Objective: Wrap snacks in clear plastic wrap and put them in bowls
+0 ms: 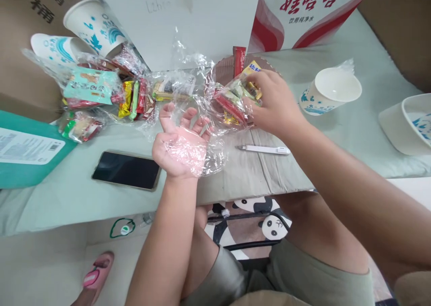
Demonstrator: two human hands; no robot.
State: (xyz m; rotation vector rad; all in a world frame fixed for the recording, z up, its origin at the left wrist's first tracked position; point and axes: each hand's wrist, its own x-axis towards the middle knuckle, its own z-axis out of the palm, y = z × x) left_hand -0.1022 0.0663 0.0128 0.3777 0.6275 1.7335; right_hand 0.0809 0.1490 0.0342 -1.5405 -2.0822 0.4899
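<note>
Snacks in bright wrappers (231,107), seemingly being sorted, lie in our ribbed brownish bowl (224,68) under our curled right hand (274,100), grip unclear. Our left hand (183,150), loosely spread behind clear plastic film (216,157), likely needs freeing next

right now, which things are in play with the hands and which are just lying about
Seemingly in use:
clear plastic over left hand
snacks by right fingers
ribbed bowl

Lying about:
phone
slim white tool
paper cups

The green-grey cloth (74,203) (creased) carries a phone (126,170), bowl (222,68) and paper cup (328,93).
</note>
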